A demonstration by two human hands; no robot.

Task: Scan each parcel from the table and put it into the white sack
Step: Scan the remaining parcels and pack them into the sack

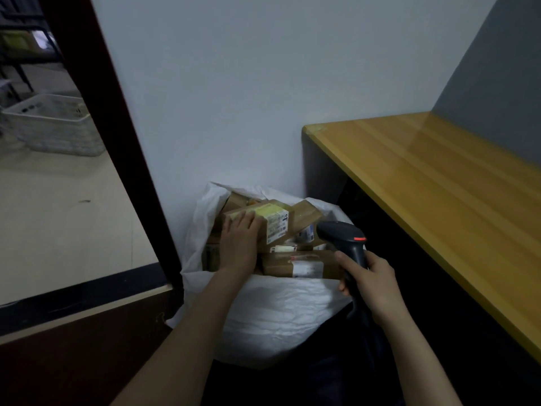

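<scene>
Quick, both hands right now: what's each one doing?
Left hand: on the top parcel in the sack; grip unclear.
Right hand: gripping the scanner.

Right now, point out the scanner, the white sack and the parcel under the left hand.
scanner [339,233]: head view, on its dark head.
white sack [278,312]: head view, on its near wall.
parcel [276,222]: head view, on its white label.

White sack [275,315] on the floor, mouth open — brown cardboard parcels [275,227] heaped inside, labels showing.
</scene>
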